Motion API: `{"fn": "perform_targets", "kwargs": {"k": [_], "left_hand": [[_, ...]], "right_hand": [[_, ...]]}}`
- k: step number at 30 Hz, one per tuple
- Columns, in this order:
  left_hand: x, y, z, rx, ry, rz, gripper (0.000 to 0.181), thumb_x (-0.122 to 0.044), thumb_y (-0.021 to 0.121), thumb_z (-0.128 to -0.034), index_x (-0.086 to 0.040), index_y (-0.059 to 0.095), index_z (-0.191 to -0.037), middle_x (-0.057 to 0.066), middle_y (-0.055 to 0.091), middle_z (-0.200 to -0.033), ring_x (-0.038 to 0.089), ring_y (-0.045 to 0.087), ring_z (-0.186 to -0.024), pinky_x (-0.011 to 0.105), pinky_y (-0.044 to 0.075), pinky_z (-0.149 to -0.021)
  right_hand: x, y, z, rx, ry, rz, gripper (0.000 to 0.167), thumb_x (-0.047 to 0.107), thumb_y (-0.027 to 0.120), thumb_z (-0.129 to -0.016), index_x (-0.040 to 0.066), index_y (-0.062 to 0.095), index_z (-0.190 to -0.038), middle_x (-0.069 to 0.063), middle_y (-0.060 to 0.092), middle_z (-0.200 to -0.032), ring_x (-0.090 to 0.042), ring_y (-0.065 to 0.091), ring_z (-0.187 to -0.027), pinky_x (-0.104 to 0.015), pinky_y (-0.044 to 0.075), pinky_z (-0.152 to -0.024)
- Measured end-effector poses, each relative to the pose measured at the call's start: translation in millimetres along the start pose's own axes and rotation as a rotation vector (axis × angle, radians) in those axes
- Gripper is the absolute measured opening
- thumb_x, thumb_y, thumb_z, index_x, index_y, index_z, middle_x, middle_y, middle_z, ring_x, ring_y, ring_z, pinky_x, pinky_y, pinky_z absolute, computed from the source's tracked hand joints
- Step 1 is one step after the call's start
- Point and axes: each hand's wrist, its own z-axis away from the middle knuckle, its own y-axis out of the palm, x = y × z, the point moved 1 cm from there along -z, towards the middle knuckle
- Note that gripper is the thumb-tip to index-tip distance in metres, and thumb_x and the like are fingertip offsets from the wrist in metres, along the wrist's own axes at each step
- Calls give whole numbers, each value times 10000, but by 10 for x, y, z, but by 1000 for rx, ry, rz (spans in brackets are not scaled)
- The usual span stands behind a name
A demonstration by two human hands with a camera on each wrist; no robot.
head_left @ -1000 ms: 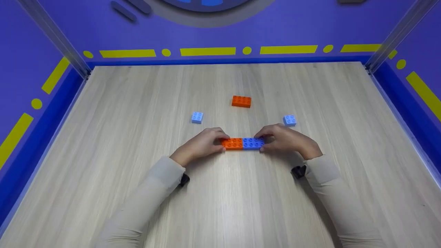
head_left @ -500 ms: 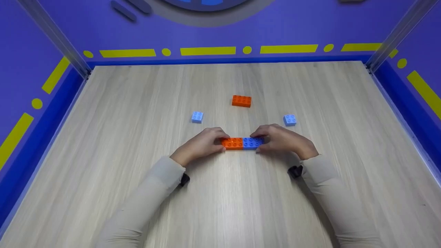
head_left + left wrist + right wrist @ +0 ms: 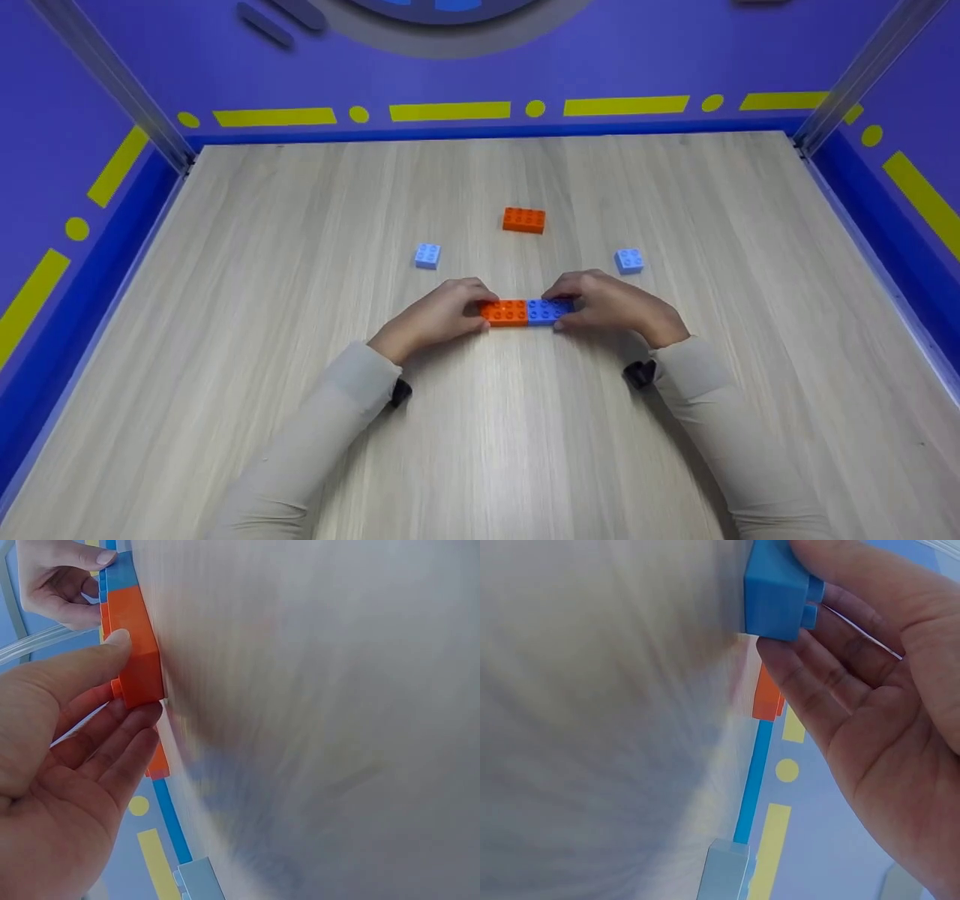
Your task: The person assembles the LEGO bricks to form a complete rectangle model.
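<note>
An orange building brick (image 3: 508, 313) with two rows of studs lies end to end with a blue building brick (image 3: 540, 313) on the table, their short ends touching. My left hand (image 3: 441, 318) pinches the orange brick between thumb and fingers at its left end, as the left wrist view also shows. With thumb and fingers on its long sides, my right hand (image 3: 621, 306) pinches the blue brick near its right end. The right wrist view shows the end face of the blue brick (image 3: 775, 600) and two of its studs. Fingers hide parts of both bricks.
Behind the joined pair lies another orange brick (image 3: 523, 220). Two small light blue bricks stand apart, the left one (image 3: 427, 256) beyond my left hand and the right one (image 3: 628, 261) just beyond my right hand. Purple walls border the wooden table (image 3: 300, 225).
My right hand has shifted slightly left along the blue brick, its fingers now further in from the end. The left hand and the loose bricks stay as they were.
</note>
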Motion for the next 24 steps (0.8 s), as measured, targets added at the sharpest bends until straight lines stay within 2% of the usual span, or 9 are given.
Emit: {"fn": "perform_targets", "kwargs": {"k": [14,18,24], "left_hand": [[-31,6,-14,-18,-3,9,356,-107,698,-870,-50,659,-1219,83,641,-1164,220,584,-1088,350,459,-997],[-36,9,-15,-20,-17,14,355,-105,697,-870,-51,662,-1219,77,641,-1146,213,581,-1064,346,463,-979],[-38,13,-13,-31,-18,11,358,-98,699,-866,-49,663,-1219,73,641,-1122,195,580,-1021,342,479,-939]], "right_hand": [[16,-25,-34,5,10,-9,448,243,761,-823,68,657,-1222,-73,657,-1193,-223,616,-1093,-406,499,-962],[26,-85,-45,-20,27,-30,436,249,723,-860,60,639,-1244,-78,643,-1228,-247,597,-1141,-429,483,-982],[-5,-193,-100,-103,56,-45,436,232,678,-898,41,600,-1282,-105,622,-1273,-276,570,-1191,-459,450,-1016]]}}
